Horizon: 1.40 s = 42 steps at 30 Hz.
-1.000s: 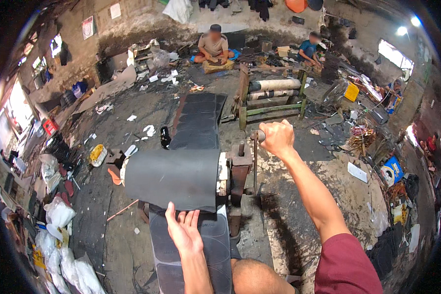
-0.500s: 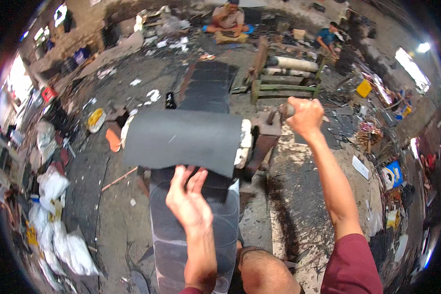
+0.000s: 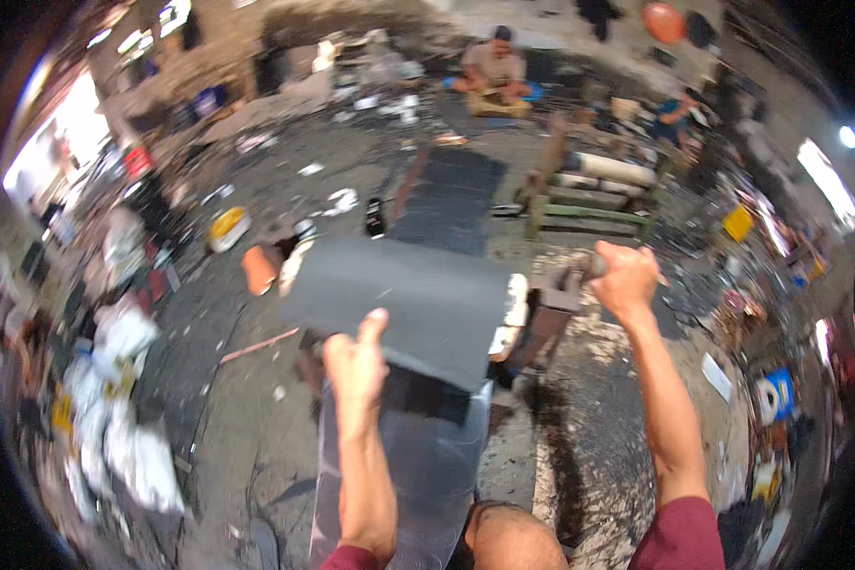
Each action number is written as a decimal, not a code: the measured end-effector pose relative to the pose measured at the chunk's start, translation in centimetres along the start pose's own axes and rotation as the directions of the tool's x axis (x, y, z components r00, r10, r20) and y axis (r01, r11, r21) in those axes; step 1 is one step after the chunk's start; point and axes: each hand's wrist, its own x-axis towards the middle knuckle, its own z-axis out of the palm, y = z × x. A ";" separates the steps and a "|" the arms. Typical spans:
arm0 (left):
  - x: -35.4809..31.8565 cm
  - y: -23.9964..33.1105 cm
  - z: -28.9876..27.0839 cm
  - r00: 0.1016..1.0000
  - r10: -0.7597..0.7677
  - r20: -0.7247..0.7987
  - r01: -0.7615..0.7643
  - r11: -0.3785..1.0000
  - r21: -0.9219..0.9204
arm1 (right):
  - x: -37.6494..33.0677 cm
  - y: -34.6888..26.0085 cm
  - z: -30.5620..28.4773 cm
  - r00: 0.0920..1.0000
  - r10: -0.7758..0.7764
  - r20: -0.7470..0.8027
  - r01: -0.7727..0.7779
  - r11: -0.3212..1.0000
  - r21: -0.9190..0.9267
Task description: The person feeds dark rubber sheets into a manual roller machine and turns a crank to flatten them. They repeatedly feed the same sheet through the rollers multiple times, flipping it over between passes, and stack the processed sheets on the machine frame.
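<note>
A dark grey rubber-like sheet (image 3: 404,285) is draped over a roller with pale ends (image 3: 509,313). My left hand (image 3: 356,370) is closed on the sheet's near edge, with the thumb on top and the fingers hidden underneath. To the right, my right hand (image 3: 625,280) wraps round the handle of a crank (image 3: 568,282) beside the roller. Below the roller, a long dark strip (image 3: 399,475) with faint curved outlines runs toward my knee. On the far side, another dark strip (image 3: 451,195) stretches away across the floor.
A second frame with pale rollers (image 3: 603,176) stands beyond my right hand. White plastic bags (image 3: 128,408) lie at left, near a yellow container (image 3: 229,230) and an orange piece (image 3: 259,270). Two people sit at the back, one by a low block (image 3: 499,104). Scraps litter the floor.
My left hand has turned from palm up under the sheet's edge to thumb on top. My right hand stays on the crank handle. The whole view has shifted.
</note>
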 end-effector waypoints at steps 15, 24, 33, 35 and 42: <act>10.0 11.2 8.8 0.654 0.560 0.509 -0.521 0.821 -0.233 | 0.5 0.0 -0.1 0.990 -0.018 0.142 0.022 0.999 -0.030; 10.6 7.3 10.0 0.666 -0.007 0.746 -0.739 0.134 0.660 | 0.3 1.3 2.2 0.981 -0.084 -0.176 0.087 0.996 0.011; 5.5 0.6 4.6 0.254 0.790 0.558 -0.929 0.038 0.369 | -2.2 1.0 22.6 0.911 0.089 0.403 -0.112 0.993 0.034; 5.4 -1.6 2.4 0.361 0.684 0.634 -0.896 0.066 0.439 | -6.0 0.6 26.2 0.800 0.094 0.592 -0.197 0.974 0.112; -2.0 -15.0 -14.0 0.963 0.223 0.152 -0.269 0.784 0.559 | -10.8 1.5 27.3 0.755 0.094 0.649 -0.203 0.974 0.096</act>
